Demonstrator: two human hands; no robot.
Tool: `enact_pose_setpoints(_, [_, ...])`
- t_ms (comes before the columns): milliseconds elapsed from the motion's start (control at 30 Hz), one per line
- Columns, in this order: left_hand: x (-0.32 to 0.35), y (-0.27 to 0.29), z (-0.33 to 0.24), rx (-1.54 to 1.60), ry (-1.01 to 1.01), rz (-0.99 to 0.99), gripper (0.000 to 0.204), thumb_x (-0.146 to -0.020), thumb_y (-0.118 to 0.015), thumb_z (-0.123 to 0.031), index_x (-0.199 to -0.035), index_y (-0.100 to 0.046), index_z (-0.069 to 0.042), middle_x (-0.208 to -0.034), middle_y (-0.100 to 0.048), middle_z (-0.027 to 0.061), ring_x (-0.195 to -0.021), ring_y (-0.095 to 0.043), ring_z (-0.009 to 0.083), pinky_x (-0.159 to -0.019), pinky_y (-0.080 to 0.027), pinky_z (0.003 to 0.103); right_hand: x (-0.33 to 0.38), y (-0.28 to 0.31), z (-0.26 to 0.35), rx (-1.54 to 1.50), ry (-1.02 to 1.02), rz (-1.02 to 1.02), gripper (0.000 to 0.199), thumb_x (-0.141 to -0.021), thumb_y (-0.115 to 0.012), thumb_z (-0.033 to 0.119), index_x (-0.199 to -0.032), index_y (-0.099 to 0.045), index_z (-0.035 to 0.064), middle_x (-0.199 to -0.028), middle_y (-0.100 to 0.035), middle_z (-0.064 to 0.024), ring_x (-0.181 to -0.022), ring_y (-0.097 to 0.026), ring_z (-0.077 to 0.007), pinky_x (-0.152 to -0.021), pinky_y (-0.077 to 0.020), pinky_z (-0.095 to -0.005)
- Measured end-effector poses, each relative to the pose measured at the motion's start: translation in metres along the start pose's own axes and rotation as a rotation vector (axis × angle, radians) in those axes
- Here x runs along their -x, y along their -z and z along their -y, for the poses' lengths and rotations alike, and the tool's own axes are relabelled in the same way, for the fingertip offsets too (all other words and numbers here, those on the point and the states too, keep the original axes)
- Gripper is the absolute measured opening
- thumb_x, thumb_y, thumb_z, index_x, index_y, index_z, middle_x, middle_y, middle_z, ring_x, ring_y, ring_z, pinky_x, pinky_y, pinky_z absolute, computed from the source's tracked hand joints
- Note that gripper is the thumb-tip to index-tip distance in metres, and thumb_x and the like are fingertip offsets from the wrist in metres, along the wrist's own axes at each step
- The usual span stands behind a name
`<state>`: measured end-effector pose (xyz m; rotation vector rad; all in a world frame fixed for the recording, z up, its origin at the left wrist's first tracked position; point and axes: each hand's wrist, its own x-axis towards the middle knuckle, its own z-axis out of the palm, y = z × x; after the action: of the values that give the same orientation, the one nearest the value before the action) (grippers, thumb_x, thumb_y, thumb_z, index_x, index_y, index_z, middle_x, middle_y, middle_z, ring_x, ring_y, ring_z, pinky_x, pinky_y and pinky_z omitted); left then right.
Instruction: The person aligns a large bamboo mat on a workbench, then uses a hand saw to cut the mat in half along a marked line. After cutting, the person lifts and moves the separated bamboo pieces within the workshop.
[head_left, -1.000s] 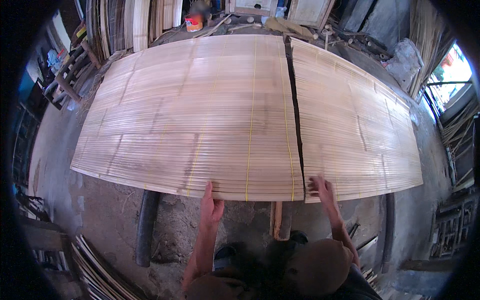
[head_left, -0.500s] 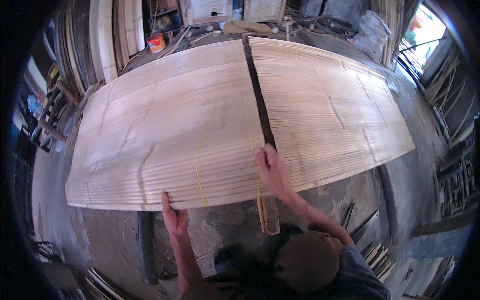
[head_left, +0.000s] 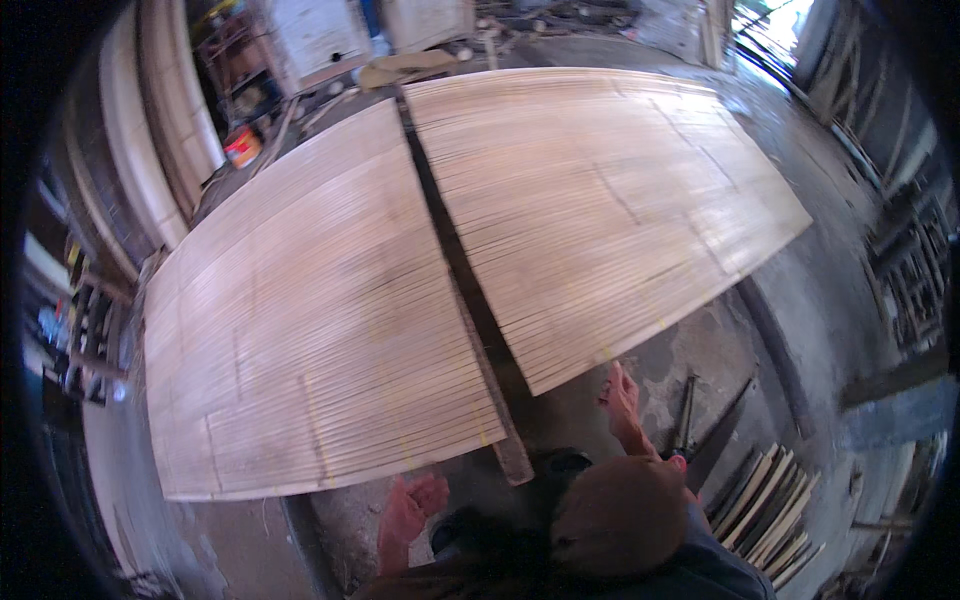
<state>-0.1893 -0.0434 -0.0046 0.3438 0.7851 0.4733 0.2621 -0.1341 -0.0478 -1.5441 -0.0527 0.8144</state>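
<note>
Two broad mats of thin pale slats lie side by side, a dark narrow gap between them. My left hand (head_left: 412, 508) is just off the front edge of the left mat (head_left: 310, 320), fingers loosely bent, blurred and holding nothing I can see. My right hand (head_left: 622, 402) is at the front edge of the right mat (head_left: 600, 210), near its left corner. Its fingers are partly stretched out, the tips at or very near the edge; whether they touch cannot be told. Yellow threads cross the slats near the front edges.
A wooden bar (head_left: 513, 458) sticks out under the gap. On the floor at the right lie a handsaw (head_left: 725, 430) and a bundle of sticks (head_left: 775, 515). An orange bucket (head_left: 242, 148) stands at the far left, beside tall leaning boards (head_left: 140, 120).
Both hands have let go of the left mat, which now lies flatter. My right hand has moved right to the other mat's front edge. The view has turned and shifted.
</note>
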Motion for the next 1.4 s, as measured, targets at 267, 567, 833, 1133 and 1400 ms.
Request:
enact_pose_setpoints(267, [-0.022, -0.096, -0.008, -0.647, 0.158, 0.012, 0.046, -0.105, -0.045, -0.033, -0.13, -0.052, 0.005, -0.124, -0.062, 0.0238, -0.112, -0.064, 0.0329, -0.098, -0.05, 0.044, -0.103, 0.008, 0.033, -0.59, -0.119, -0.066, 0.053, -0.098, -0.058, 0.045, -0.129, -0.048, 0.0031, -0.1, -0.064, -0.0062, -0.086, -0.063, -0.0208, -0.069, -0.054, -0.0372])
enact_pose_setpoints(567, [-0.012, -0.153, -0.016, -1.015, 0.206, 0.085, 0.043, -0.102, -0.053, -0.029, -0.133, -0.055, 0.0, -0.127, -0.062, 0.0134, -0.112, -0.06, 0.0191, -0.099, -0.047, 0.033, -0.03, 0.037, 0.105, -0.573, -0.061, -0.091, 0.058, -0.095, -0.065, 0.037, -0.134, -0.048, -0.003, -0.126, -0.06, -0.017, -0.109, -0.062, -0.0309, -0.094, -0.0528, -0.0466])
enact_pose_setpoints(833, [-0.037, -0.229, -0.054, -1.271, 0.1, 0.181, 0.039, -0.101, -0.055, -0.024, -0.131, -0.057, 0.001, -0.115, -0.069, 0.0096, -0.107, -0.062, 0.015, -0.095, -0.048, 0.03, -0.053, 0.076, 0.021, -0.565, -0.133, -0.12, 0.051, -0.096, -0.064, 0.033, -0.13, -0.052, -0.0025, -0.12, -0.063, -0.0126, -0.107, -0.062, -0.0281, -0.092, -0.0525, -0.0447])
enact_pose_setpoints(1133, [-0.106, -0.243, -0.047, -1.509, -0.161, 0.25, 0.036, -0.098, -0.059, -0.02, -0.129, -0.058, -0.002, -0.115, -0.069, 0.0132, -0.108, -0.065, 0.0228, -0.094, -0.05, 0.034, -0.041, 0.067, 0.044, -0.465, -0.019, -0.398, 0.043, -0.093, -0.067, 0.029, -0.118, -0.06, -0.0055, -0.101, -0.067, -0.0096, -0.087, -0.064, -0.0227, -0.079, -0.0532, -0.039])
enact_pose_setpoints(1400, [-0.176, -0.231, -0.05, -1.862, -0.834, 0.27, 0.055, -0.091, -0.065, -0.023, -0.138, -0.047, -0.002, -0.149, -0.035, 0.0264, -0.137, -0.037, 0.043, -0.109, -0.038, 0.048, 0.034, 0.108, 0.031, -0.355, -0.008, -0.482, 0.046, -0.091, -0.07, 0.034, -0.108, -0.064, -0.0082, -0.094, -0.067, -0.0076, -0.078, -0.062, -0.0194, -0.07, -0.0509, -0.0346])
